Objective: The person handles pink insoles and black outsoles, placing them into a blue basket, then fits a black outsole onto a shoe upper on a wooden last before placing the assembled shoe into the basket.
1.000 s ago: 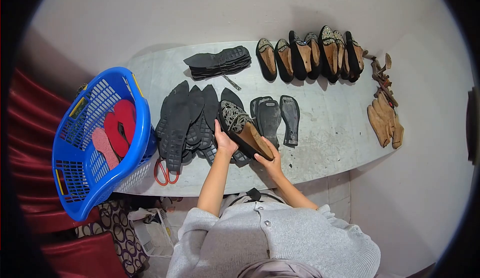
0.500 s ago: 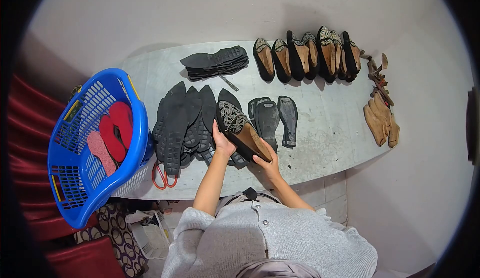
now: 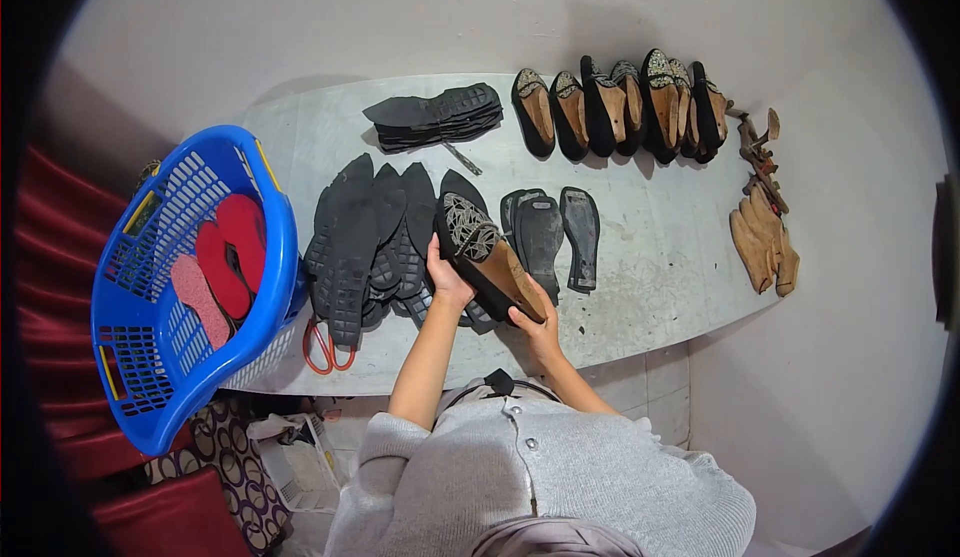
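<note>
Between my two hands is a black shoe (image 3: 487, 242) with a silver patterned front and a wooden last inside it. My left hand (image 3: 448, 279) is closed on its left side, near the middle. At the heel, my right hand (image 3: 537, 322) grips the shoe, thumb on the near side. The toe points away from me, slightly to the left. Just left of the shoe lie several black shoe soles (image 3: 345, 247) with pointed tips and treaded parts. Right of it are a few more dark soles (image 3: 540, 242), flat on the table.
A blue basket (image 3: 285, 267) with red and pink pieces (image 3: 222, 267) stands at the left. Red-handled scissors (image 3: 328, 349) lie near the front edge. Stacked soles (image 3: 435, 122), several shoes on lasts (image 3: 606, 122), wooden lasts (image 3: 765, 242) and metal tools (image 3: 757, 162) occupy the table (image 3: 660, 287).
The shoe has turned slightly in my hands, its toe swinging a little to the right. Both hands keep hold of it. The view has shifted slightly.
</note>
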A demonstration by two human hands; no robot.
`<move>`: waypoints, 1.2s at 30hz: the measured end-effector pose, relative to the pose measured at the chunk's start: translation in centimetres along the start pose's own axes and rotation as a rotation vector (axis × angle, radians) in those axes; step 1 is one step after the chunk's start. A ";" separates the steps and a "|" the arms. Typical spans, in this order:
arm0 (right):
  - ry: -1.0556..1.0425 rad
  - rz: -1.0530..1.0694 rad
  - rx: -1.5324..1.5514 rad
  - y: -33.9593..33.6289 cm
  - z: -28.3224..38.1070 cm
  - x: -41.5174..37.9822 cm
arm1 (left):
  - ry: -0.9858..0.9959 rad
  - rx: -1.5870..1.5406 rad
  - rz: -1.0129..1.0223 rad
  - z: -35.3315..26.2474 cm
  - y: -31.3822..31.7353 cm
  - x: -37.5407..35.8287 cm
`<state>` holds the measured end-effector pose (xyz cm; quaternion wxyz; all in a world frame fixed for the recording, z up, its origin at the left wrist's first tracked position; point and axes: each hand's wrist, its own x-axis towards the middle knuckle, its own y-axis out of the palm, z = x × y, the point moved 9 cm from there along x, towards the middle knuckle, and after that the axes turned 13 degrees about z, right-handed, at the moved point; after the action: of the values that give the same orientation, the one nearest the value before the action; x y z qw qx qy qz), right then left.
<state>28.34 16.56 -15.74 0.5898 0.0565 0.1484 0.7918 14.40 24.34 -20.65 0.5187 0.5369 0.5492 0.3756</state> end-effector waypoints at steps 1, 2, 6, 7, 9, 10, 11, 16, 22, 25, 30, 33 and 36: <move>0.014 -0.008 0.031 -0.1 -0.1 -0.1 | -0.016 0.001 0.009 0.1 0.2 -0.1; 0.016 -0.008 0.027 -0.2 -0.2 -0.1 | -0.015 -0.004 0.009 0.0 0.3 -0.1; 0.002 0.000 0.013 -0.2 -0.2 -0.2 | -0.015 -0.015 0.018 0.1 0.0 0.0; 0.017 0.016 0.024 0.0 -0.3 -0.1 | -0.012 -0.019 0.017 0.1 -0.3 0.1; 0.028 0.015 0.026 0.2 -0.3 -0.1 | -0.031 -0.034 0.053 0.3 -0.4 0.3; 0.039 0.014 0.029 0.2 -0.3 -0.2 | -0.049 -0.048 0.089 0.5 -0.4 0.5; 0.041 0.014 0.028 0.2 -0.4 -0.2 | -0.048 -0.050 0.088 0.5 -0.7 0.6; -0.012 0.028 -0.069 -0.2 -1.0 0.0 | -0.003 -0.027 0.032 0.1 -1.2 0.4; -0.044 0.045 -0.155 -0.5 -1.4 0.0 | 0.006 -0.015 -0.009 -0.1 -1.2 0.2; -0.020 0.048 -0.124 -0.6 -1.6 0.1 | -0.003 0.003 -0.033 -0.1 -1.1 0.1; -0.038 0.060 -0.166 -0.9 -1.7 0.1 | -0.036 -0.014 -0.023 0.1 -0.4 -0.3; -0.049 0.067 -0.183 -1.0 -1.8 0.0 | -0.032 -0.018 0.004 0.0 0.1 -0.3; -0.040 0.069 -0.170 -0.9 -1.6 0.0 | -0.032 -0.007 -0.020 0.0 0.2 -0.3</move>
<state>28.72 16.52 -17.48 0.5676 0.0270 0.0667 0.8202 14.39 24.05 -20.44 0.5330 0.5356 0.5449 0.3635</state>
